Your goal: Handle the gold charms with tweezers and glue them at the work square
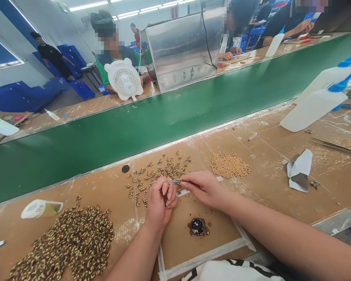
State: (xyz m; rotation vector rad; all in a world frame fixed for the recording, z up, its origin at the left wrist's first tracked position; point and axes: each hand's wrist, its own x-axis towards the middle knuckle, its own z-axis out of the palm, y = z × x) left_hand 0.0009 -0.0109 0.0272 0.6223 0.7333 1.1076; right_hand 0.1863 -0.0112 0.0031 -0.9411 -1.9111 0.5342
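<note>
My right hand (206, 188) grips a pair of metal tweezers (174, 181) between thumb and fingers, tips pointing left. Those tips meet the fingertips of my left hand (160, 201), whose fingers are curled in a pinch; whatever they hold is too small or hidden to make out. Just behind both hands lies a loose scatter of small dark-and-gold pieces (171, 168). Below them, on the tape-framed board (216, 242), sits a small round dark dish (197, 226) with a few pale beads in it and a brown wet stain around it.
A large heap of brown-and-yellow pieces (73, 242) lies left, beside a tipped clear cup (42, 208). Tan beads (230, 165) are piled right of centre. White squeeze bottles (312, 107), another pair of tweezers (336, 146) and torn paper (300, 171) lie right. Beyond runs a green conveyor (175, 113); people sit across it.
</note>
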